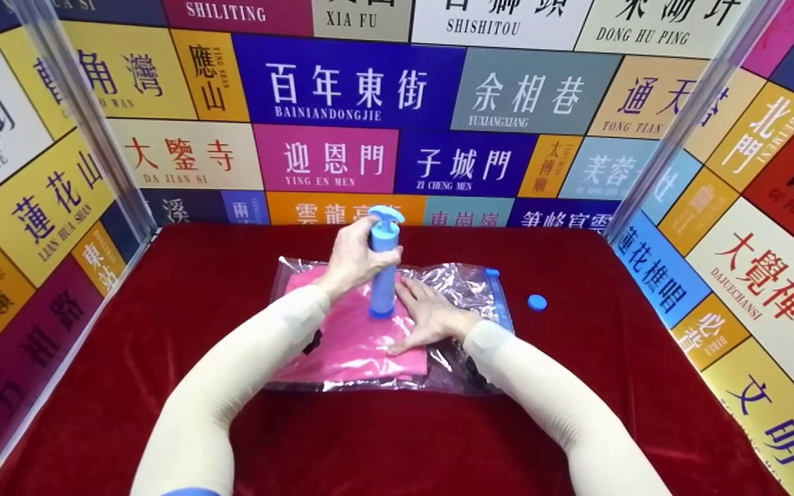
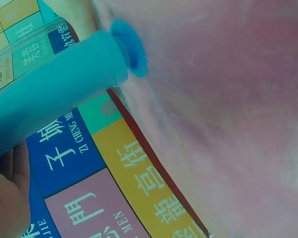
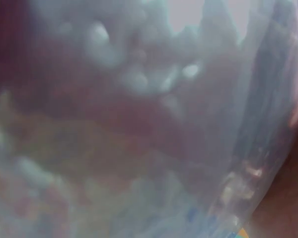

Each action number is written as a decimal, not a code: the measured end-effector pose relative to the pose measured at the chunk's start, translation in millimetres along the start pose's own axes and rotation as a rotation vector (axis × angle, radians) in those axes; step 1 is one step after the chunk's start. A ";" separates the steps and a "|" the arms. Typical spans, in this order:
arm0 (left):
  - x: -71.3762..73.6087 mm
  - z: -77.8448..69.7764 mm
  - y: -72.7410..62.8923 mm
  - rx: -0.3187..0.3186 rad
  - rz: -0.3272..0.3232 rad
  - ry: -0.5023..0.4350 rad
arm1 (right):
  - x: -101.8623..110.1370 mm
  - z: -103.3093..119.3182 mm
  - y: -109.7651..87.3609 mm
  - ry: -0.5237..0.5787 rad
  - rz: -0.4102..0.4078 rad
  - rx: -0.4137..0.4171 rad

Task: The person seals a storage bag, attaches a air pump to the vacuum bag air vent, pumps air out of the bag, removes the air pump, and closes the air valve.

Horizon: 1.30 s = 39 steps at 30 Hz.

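A clear plastic bag [image 1: 462, 284] with a folded pink cloth [image 1: 335, 341] inside lies on the table in the head view. My left hand [image 1: 355, 256] grips the upper barrel of a blue hand pump [image 1: 384, 286], which stands upright over the cloth. Its T-shaped handle sits low against the barrel's top. In the left wrist view the pump's flared base [image 2: 131, 48] meets the bag's surface. Fingers spread, my right hand [image 1: 433, 318] rests on the bag just right of the pump. Shiny, blurred plastic [image 3: 139, 114] fills most of the right wrist view.
A small round blue cap [image 1: 537, 302] lies right of the bag on the dark red tablecloth [image 1: 397, 441]. Along the bag's right edge runs a blue zip strip with a slider [image 1: 492, 273]. Panels with colourful printed signs [image 1: 349, 86] enclose the back and sides.
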State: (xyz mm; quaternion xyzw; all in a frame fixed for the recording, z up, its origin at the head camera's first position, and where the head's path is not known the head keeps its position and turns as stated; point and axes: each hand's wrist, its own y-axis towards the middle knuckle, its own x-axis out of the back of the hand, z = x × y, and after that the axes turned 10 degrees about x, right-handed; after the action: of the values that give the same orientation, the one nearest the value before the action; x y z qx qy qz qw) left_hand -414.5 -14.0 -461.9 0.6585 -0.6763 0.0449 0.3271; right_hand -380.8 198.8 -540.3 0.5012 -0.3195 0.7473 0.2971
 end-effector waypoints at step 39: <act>-1.0 25.0 -19.5 0.189 0.310 -0.086 | 109.9 51.0 6.1 0.662 -0.636 0.291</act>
State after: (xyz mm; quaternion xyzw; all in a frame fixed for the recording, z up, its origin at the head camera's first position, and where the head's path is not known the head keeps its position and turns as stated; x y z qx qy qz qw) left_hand -406.2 -28.0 -489.1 0.5757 -0.7757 0.1297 0.2236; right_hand -392.3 169.0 -423.3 0.3455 0.0694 0.7758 0.5234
